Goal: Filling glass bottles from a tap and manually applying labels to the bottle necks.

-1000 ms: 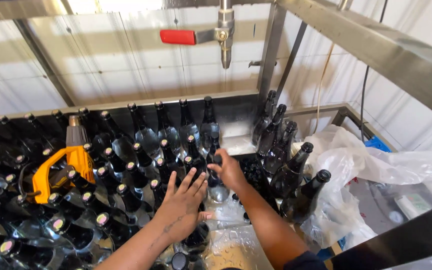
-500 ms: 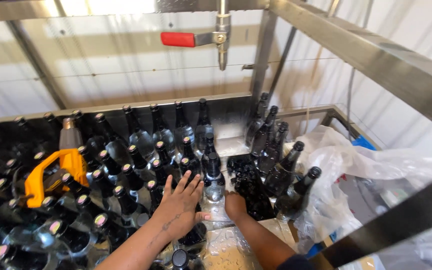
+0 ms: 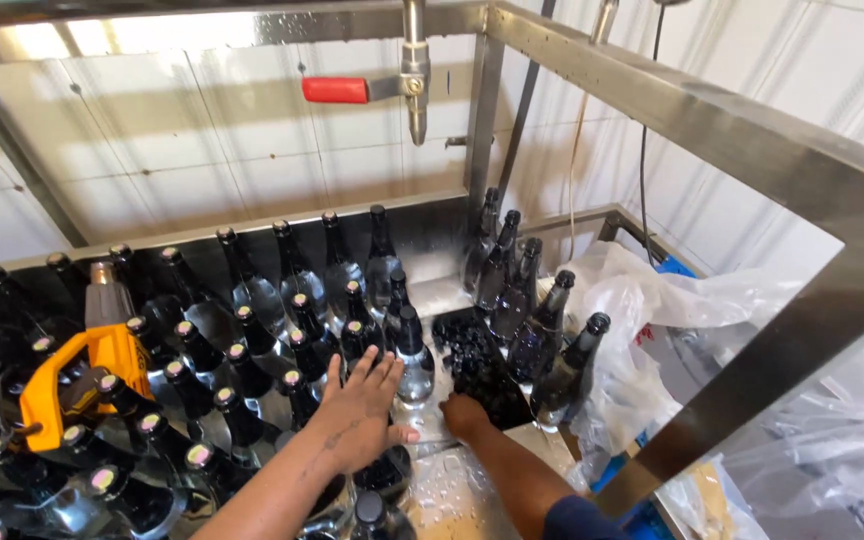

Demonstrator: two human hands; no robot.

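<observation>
Left hand (image 3: pixel 357 415) laid flat, fingers (image 3: pixel 377 372) spread wide, on dark bottles (image 3: pixel 252 350) packed upright across the wet steel worktop (image 3: pixel 452 490). Right hand (image 3: pixel 467 415) set low at a black crate (image 3: pixel 477 365); its finger state cannot be told

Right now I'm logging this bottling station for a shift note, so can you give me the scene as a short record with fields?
setting: wet steel trough under a steel frame, white panelled wall behind
left hand: left hand spread flat on the tops of the dark glass bottles
right hand: right hand at the edge of a black crate, fingers hidden
bottles: dozens upright, filling the trough
tool: orange-handled tool among the bottles at left
above: tap with a red lever
right side: clear plastic sheeting
</observation>
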